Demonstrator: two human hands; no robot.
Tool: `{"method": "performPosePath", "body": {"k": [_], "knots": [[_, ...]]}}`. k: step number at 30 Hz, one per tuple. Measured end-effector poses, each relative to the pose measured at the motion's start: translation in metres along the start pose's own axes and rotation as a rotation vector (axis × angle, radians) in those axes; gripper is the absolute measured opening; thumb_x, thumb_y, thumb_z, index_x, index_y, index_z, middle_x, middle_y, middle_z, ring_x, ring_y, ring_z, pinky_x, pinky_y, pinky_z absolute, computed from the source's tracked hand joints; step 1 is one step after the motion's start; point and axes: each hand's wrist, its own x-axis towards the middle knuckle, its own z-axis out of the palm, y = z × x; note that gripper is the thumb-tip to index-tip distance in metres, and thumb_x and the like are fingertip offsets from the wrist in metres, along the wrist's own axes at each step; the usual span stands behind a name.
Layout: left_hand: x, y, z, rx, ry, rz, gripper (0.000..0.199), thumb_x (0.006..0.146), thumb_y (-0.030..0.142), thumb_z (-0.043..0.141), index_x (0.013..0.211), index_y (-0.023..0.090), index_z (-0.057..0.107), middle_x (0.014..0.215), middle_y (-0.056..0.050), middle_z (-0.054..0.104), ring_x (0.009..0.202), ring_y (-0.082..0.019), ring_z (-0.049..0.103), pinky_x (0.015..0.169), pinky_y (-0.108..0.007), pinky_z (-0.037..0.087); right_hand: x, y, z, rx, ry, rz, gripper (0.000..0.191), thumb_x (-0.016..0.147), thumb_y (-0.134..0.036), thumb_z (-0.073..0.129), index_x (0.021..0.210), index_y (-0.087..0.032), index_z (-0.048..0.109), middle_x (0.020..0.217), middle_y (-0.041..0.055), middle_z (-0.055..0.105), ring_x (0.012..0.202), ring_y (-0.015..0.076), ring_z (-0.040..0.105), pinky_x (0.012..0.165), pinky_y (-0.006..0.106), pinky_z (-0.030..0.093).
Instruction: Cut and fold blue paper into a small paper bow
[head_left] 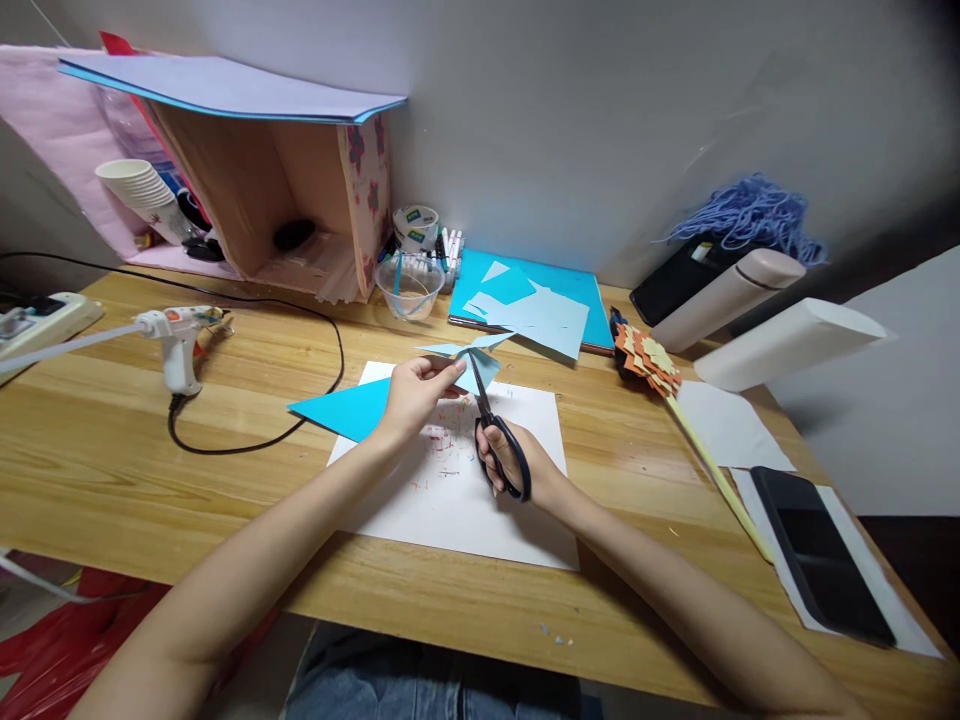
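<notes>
My left hand (420, 395) pinches a piece of light blue paper (482, 372), holding it above a white sheet (525, 530) flecked with coloured marks. Black-handled scissors (516, 478) are gripped in my right hand (510, 455), its fingers through the loops. Their blades point up and away from me and meet the light blue paper near my left fingertips. Partly under my left wrist lies a bright blue paper triangle (345, 408). Farther back, light blue offcuts (559, 315) rest on a blue folder-like sheet (589, 285).
At left a white glue gun (180, 350) stands with its black cord looping over the table. Behind are an open box (367, 190), a clear plastic bowl (409, 290) and markers (452, 250). To the right lie a paper flower (649, 360), a bottle (731, 295) and a black phone-like object (821, 555).
</notes>
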Motion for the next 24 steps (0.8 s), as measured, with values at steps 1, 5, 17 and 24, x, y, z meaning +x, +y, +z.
{"method": "performPosePath", "body": {"k": [1, 5, 17, 24], "knots": [[0.0001, -0.0001, 0.0000, 0.000, 0.002, 0.000, 0.035, 0.059, 0.040, 0.075, 0.075, 0.010, 0.066, 0.073, -0.006, 0.068, 0.054, -0.013, 0.062, 0.060, -0.026, 0.052, 0.0001, 0.0000, 0.0001, 0.011, 0.002, 0.004, 0.050, 0.077, -0.069, 0.039, 0.074, -0.019, 0.041, 0.058, -0.0065, 0.038, 0.038, 0.0055, 0.040, 0.035, 0.019, 0.036], [0.0002, 0.0002, 0.0002, -0.002, 0.008, -0.006, 0.036, 0.058, 0.041, 0.075, 0.074, 0.010, 0.066, 0.072, -0.006, 0.068, 0.054, -0.013, 0.063, 0.060, -0.026, 0.052, 0.0014, 0.0017, -0.0004, 0.030, -0.002, -0.004, 0.048, 0.078, -0.067, 0.041, 0.073, -0.019, 0.041, 0.057, -0.0065, 0.038, 0.038, 0.0059, 0.040, 0.035, 0.019, 0.037], [-0.0010, 0.0005, 0.0011, -0.009, 0.010, -0.004, 0.033, 0.058, 0.040, 0.076, 0.066, 0.010, 0.063, 0.062, -0.002, 0.063, 0.052, -0.013, 0.062, 0.058, -0.025, 0.051, 0.0002, 0.0030, 0.0021, -0.040, -0.005, -0.024, 0.053, 0.079, -0.071, 0.032, 0.074, -0.019, 0.041, 0.056, -0.0065, 0.038, 0.039, 0.0062, 0.041, 0.037, 0.020, 0.037], [0.0001, 0.0012, 0.0006, -0.019, 0.012, -0.011, 0.032, 0.058, 0.039, 0.076, 0.067, 0.011, 0.064, 0.062, -0.002, 0.064, 0.053, -0.013, 0.063, 0.061, -0.027, 0.052, -0.0001, 0.0002, 0.0011, -0.039, 0.002, -0.024, 0.052, 0.079, -0.070, 0.036, 0.073, -0.019, 0.041, 0.058, -0.0063, 0.038, 0.038, 0.0054, 0.041, 0.036, 0.019, 0.035]]}}
